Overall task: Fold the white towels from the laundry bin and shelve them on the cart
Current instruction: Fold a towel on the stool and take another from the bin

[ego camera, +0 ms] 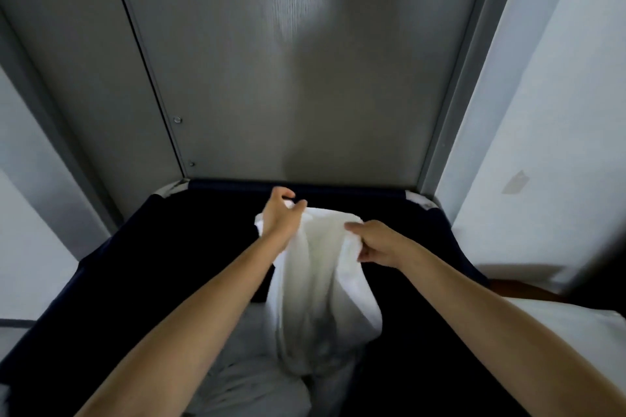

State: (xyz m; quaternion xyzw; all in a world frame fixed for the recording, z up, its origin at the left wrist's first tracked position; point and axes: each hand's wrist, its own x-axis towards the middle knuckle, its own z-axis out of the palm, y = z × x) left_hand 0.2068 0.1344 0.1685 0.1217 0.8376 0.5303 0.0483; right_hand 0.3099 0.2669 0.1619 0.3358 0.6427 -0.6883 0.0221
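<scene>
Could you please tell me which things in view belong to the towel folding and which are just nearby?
Job:
left hand
right hand
held towel, hanging from both hands
more white linen in the bin
dark bin

Nearby:
grey panel behind the bin
white wall on the right

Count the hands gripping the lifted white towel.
2. The left hand pinches the towel at its top left edge; the right hand grips the top right. More towels lie below in the bin.
</scene>
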